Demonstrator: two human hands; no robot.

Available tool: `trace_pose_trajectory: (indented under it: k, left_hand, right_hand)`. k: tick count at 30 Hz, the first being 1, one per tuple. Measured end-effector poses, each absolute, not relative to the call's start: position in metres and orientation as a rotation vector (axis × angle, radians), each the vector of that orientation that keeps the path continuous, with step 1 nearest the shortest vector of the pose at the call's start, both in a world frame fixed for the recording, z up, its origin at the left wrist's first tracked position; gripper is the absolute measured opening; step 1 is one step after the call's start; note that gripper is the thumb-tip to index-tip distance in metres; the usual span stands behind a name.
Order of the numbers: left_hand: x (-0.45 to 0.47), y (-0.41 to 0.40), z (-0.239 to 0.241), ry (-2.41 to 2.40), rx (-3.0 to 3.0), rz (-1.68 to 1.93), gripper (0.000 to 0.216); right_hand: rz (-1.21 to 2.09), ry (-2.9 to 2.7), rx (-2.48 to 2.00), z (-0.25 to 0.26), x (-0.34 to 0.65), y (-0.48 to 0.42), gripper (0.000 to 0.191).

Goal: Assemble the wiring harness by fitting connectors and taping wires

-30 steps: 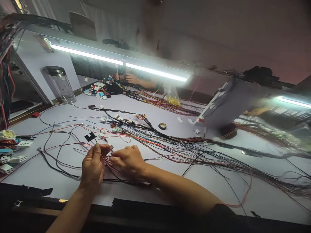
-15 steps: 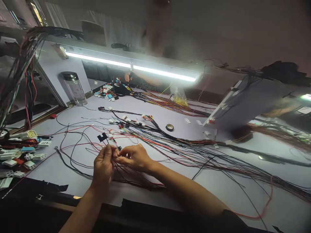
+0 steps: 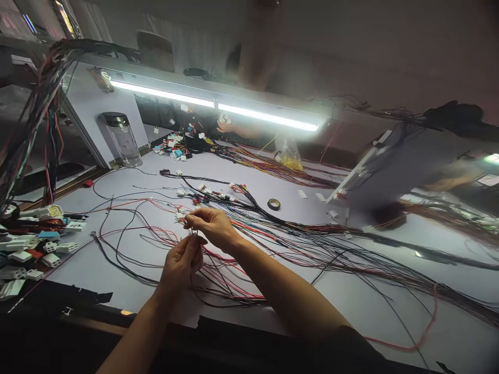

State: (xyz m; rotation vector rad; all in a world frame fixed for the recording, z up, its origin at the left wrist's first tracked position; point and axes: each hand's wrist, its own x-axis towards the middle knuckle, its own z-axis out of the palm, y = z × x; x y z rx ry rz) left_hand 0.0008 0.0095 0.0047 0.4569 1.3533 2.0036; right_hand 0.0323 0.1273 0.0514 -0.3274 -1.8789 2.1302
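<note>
My left hand (image 3: 182, 264) is closed in a pinch on thin dark wires just above the white table (image 3: 343, 291). My right hand (image 3: 210, 226) is above and a little beyond it, its fingertips pinched on the same wires near a small white connector (image 3: 180, 216). Loose red and black wires (image 3: 218, 280) loop under both hands. A thick bundle of coloured wires (image 3: 312, 239) runs away to the right from the hands.
A pile of white and blue connectors (image 3: 31, 244) lies at the left edge. A roll of black tape (image 3: 273, 204) sits mid-table, and a clear jar (image 3: 120, 140) stands back left. Another person's hands (image 3: 230, 127) work under the light bar (image 3: 218, 106). Hanging wires (image 3: 35, 119) fill the left.
My right hand has lifted up and away from the left, drawing the wires taut between them. My left hand has dropped slightly toward me. The small black flag on the wire has gone from sight.
</note>
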Motion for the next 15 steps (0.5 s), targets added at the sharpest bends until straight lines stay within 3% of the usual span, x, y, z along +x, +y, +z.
trace_pose_trajectory:
  k: [4,10,15]
  left_hand:
    - [0.000,0.010,0.005,1.286,0.434,1.980,0.035]
    - [-0.001,0.013,0.001,1.384,0.419,1.918,0.042]
    - [0.002,0.014,0.000,1.367,0.358,1.885,0.043]
  right_hand:
    - [2.254,-1.564,-0.448,0.048,0.031,0.128,0.031]
    - [2.152,-1.431,-0.483,0.036,0.037,0.126,0.029]
    - [2.199,-1.315,-0.612,0.027,0.036,0.121,0.037]
